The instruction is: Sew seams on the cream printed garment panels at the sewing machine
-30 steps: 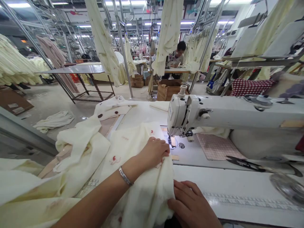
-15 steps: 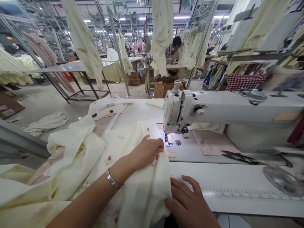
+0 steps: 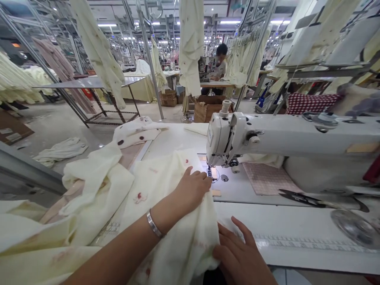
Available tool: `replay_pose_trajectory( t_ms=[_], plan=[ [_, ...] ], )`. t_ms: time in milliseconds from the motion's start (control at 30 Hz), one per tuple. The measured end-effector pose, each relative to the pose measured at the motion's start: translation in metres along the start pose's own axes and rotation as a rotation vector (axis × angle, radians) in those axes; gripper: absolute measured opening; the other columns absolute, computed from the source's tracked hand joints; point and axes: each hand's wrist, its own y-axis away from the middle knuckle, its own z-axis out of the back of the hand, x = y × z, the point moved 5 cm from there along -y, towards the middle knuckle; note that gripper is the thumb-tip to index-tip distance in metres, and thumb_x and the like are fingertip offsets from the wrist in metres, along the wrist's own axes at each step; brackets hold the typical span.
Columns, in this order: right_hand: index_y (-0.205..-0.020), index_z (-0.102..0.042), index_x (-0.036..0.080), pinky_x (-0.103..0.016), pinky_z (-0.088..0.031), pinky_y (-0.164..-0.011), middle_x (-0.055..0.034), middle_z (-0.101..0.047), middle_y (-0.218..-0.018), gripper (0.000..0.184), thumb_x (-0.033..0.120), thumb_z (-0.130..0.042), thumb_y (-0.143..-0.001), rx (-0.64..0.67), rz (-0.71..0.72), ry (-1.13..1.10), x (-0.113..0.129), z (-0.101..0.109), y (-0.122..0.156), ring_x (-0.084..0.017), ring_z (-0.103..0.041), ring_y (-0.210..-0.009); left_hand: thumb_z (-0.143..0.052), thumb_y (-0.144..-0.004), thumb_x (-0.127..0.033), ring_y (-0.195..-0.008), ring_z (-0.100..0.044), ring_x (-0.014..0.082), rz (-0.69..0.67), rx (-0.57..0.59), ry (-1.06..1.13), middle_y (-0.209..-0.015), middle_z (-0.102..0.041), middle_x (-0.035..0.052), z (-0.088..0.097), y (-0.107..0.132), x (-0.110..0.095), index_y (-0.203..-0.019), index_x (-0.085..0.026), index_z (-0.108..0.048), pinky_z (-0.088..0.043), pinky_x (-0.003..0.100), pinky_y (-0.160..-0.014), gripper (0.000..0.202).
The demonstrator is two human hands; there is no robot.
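A cream fabric with red embroidered motifs (image 3: pixel 157 186) lies bunched across the white sewing table (image 3: pixel 285 215), running towards the presser foot (image 3: pixel 211 172) of a white industrial sewing machine (image 3: pixel 227 138). My left hand (image 3: pixel 191 189), with a silver bangle (image 3: pixel 153 224) on its wrist, presses a fold of this fabric just left of the needle area. My right hand (image 3: pixel 237 253) stands at the fabric's right edge near the table front, fingers spread, its side against the cloth. The needle is partly hidden by the machine head.
Right of the machine bed lie a pink checked mat (image 3: pixel 267 179) and black-handled scissors (image 3: pixel 303 198). A tape measure strip (image 3: pixel 308 243) runs along the table front. A co-worker (image 3: pixel 219 67) sits at a table behind a cardboard box (image 3: pixel 208 109), among hanging garments.
My right hand's fingers have spread and lifted slightly from the cloth. My left hand stays near the presser foot. The whole view has shifted slightly sideways.
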Motion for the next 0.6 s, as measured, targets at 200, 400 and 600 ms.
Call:
replay_pose_trajectory(
  t_ms=[200, 400, 600],
  plan=[
    [-0.075, -0.053, 0.022, -0.038, -0.017, -0.106, 0.0007, -0.069, -0.083, 0.020, 0.010, -0.040, -0.084, -0.012, -0.011, -0.024, 0.002, 0.000, -0.004, -0.013, -0.060, -0.098, -0.047, -0.084, -0.009, -0.084, -0.057, 0.0195, 0.012, 0.008, -0.010, -0.086, -0.060, 0.0018, 0.005, 0.008, 0.003, -0.085, -0.018, -0.051, -0.027, 0.049, -0.100, 0.010],
    [-0.076, -0.051, 0.021, -0.034, -0.027, -0.095, 0.0003, -0.063, -0.080, 0.019, 0.007, -0.040, -0.080, 0.073, -0.004, -0.050, -0.003, 0.001, -0.008, -0.014, -0.058, -0.090, -0.048, -0.082, -0.008, -0.082, -0.056, 0.0204, -0.001, 0.004, -0.035, -0.084, -0.059, 0.0021, 0.002, 0.008, 0.004, -0.085, -0.018, -0.051, -0.028, 0.050, -0.098, 0.010],
    [-0.075, -0.051, 0.021, -0.032, -0.034, -0.072, -0.0013, -0.055, -0.074, 0.019, 0.009, -0.037, -0.082, 0.171, -0.040, -0.132, -0.007, 0.003, -0.012, -0.016, -0.051, -0.074, -0.050, -0.084, -0.011, -0.086, -0.053, 0.0217, 0.008, -0.010, -0.042, -0.086, -0.058, 0.0037, -0.005, 0.000, -0.001, -0.083, -0.017, -0.054, -0.030, 0.048, -0.096, 0.008]
  ],
)
